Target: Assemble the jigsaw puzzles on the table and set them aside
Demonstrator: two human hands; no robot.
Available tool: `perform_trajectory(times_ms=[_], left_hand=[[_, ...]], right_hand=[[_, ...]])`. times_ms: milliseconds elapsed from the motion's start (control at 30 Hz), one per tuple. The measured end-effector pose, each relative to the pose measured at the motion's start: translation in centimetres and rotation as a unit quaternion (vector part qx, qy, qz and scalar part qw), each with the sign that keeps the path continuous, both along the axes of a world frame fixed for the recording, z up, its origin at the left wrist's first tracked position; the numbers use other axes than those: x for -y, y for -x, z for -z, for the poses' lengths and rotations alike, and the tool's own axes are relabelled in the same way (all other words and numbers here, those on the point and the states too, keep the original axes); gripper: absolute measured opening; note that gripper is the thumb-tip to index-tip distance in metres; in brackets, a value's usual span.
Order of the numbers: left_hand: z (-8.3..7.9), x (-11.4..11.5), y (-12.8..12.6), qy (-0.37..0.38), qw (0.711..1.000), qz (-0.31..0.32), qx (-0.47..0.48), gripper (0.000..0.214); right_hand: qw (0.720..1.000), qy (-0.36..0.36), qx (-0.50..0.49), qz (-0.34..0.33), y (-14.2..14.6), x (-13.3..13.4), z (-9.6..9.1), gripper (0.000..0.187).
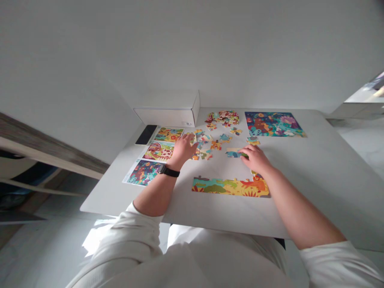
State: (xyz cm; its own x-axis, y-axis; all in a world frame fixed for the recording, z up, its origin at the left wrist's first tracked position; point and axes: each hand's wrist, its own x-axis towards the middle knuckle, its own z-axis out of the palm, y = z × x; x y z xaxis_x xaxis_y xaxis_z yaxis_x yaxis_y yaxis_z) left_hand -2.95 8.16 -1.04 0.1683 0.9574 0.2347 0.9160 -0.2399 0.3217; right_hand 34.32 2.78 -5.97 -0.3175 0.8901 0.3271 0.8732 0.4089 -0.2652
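Note:
My left hand (184,151) reaches over the left side of the loose jigsaw pieces (206,139), thumb apart from its stretched fingers. It wears a black watch (168,171) at the wrist. To the right, my right hand (255,158) is low over the table, its thumb and fingertips closed at a puzzle piece, partly hidden, beside a blue puzzle piece (232,153). Nearer my body lies a joined strip of puzzle (229,187) with green, yellow and orange animals. Its right end, under my right forearm, is partly covered.
A heap of pieces (225,117) lies at the back, next to a white box (168,116). On the left are a black phone (146,135) and a sheet of reference pictures (159,151). A completed dark blue puzzle (274,124) lies back right on the white table (318,168).

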Motion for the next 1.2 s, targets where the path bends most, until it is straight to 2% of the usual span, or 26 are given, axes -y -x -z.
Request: perform_trajectory(times_ms=[167, 333, 400, 567, 733, 867, 1033, 1200], left_hand=[[-1.5, -4.4, -1.0, 0.054, 0.998, 0.039, -0.022, 0.043], [-1.7, -8.7, -3.0, 0.132, 0.982, 0.112, -0.078, 0.051], [-1.6, -10.0, -3.5, 0.143, 0.976, 0.13, -0.1, 0.054], [-1.4, -11.9, -4.0, 0.157, 0.968, 0.157, -0.118, 0.045], [-1.4, -12.7, -4.2, 0.169, 0.963, 0.17, -0.124, 0.045], [-1.6, -12.6, -4.7, 0.177, 0.964, 0.158, -0.119, 0.046], [-2.1, -11.2, -4.8, 0.155, 0.973, 0.151, -0.08, 0.057], [-3.1, -8.7, -4.0, 0.136, 0.984, 0.116, 0.027, 0.06]], right_hand=[[1.0, 0.008, 0.002, 0.008, 0.3, 0.1, -0.2, 0.027], [1.0, 0.026, 0.01, 0.014, 0.5, 0.1, -0.5, 0.027], [0.999, 0.033, 0.014, 0.016, 0.6, 0.1, -0.6, 0.027], [0.999, 0.042, 0.021, 0.021, 0.8, 0.2, -0.8, 0.027], [0.998, 0.051, 0.024, 0.022, 1.0, 0.3, -1.1, 0.028], [0.998, 0.053, 0.025, 0.023, 1.0, 0.4, -1.3, 0.029], [0.998, 0.048, 0.028, 0.023, 1.1, 0.5, -1.5, 0.028], [0.999, 0.035, 0.023, 0.023, 1.2, 0.5, -1.3, 0.028]])
